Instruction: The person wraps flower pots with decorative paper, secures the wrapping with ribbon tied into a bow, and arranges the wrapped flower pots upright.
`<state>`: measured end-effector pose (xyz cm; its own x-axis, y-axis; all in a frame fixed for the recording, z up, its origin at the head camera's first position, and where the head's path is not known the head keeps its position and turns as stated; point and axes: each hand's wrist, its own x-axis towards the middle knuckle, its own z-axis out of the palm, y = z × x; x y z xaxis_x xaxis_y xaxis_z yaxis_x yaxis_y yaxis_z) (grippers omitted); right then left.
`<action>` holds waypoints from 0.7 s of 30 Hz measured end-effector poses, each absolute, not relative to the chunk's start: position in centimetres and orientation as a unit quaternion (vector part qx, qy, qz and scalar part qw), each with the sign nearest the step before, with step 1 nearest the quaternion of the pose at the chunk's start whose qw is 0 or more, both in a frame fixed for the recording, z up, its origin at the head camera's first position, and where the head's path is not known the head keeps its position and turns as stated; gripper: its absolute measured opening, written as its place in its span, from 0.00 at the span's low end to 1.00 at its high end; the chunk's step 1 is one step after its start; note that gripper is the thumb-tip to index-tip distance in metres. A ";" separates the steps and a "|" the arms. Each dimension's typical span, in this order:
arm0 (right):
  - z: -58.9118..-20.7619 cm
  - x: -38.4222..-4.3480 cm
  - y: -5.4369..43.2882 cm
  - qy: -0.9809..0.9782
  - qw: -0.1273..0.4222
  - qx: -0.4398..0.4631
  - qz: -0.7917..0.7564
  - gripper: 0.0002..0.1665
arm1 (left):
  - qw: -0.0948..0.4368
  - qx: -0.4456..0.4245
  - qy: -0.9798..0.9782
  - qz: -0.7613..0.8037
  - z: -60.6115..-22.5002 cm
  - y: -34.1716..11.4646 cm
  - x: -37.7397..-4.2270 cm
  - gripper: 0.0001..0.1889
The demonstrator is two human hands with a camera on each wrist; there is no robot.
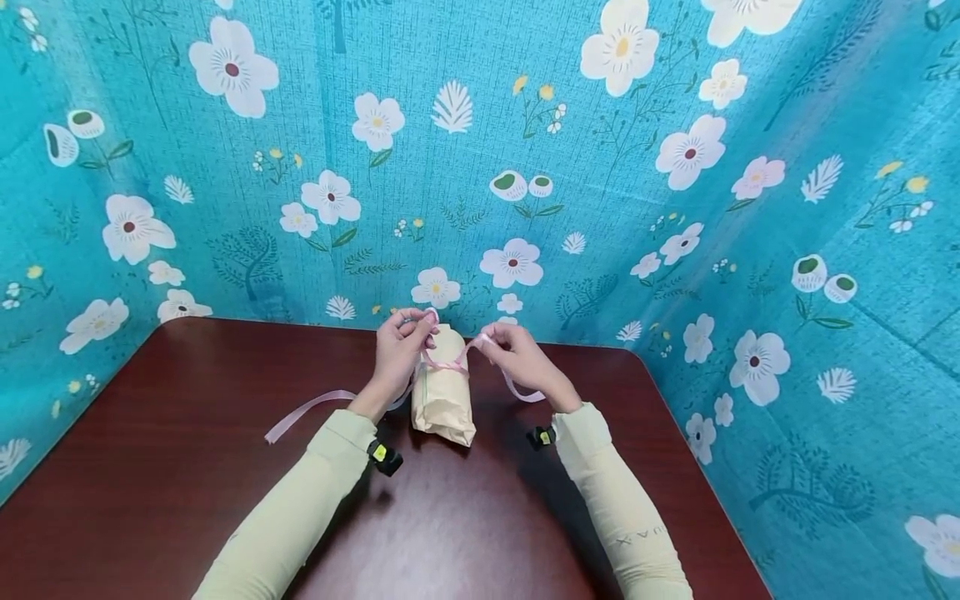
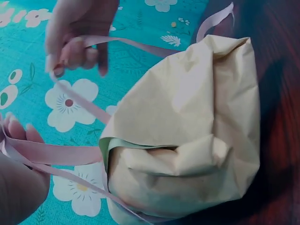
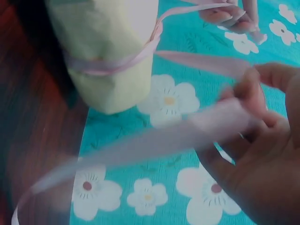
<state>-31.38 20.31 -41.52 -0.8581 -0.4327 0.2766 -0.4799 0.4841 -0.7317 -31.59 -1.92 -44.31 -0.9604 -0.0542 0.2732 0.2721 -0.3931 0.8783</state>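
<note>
A cream paper-wrapped bundle [image 1: 442,400] lies on the table with a pink ribbon [image 1: 447,366] around it. My left hand [image 1: 397,354] pinches one length of the ribbon at the far left of the bundle, and a long tail trails from it across the table. On the right side, my right hand [image 1: 522,358] holds the other length between thumb and fingers, its end hanging down. Both lengths run from the band on the bundle up to the fingers. In the left wrist view, folded paper [image 2: 187,89] shows at the bundle's near end, with a green-edged fold.
The dark red-brown table [image 1: 187,467] carries the bundle near its back edge. A blue-green flowered cloth [image 1: 480,150] hangs behind the table and along its right side. Small black devices with yellow marks [image 1: 380,452] sit at both wrists.
</note>
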 end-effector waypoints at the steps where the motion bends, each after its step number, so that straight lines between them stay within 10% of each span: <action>1: -41.3 -31.6 20.0 -0.860 0.035 0.257 0.439 0.12 | 0.101 -0.098 -0.546 -0.826 -44.4 -2.0 -31.6 0.09; 21: -38.5 -32.7 13.4 -0.861 0.045 0.304 0.406 0.15 | 0.115 -0.108 -0.668 -0.728 -45.0 -2.1 -30.5 0.14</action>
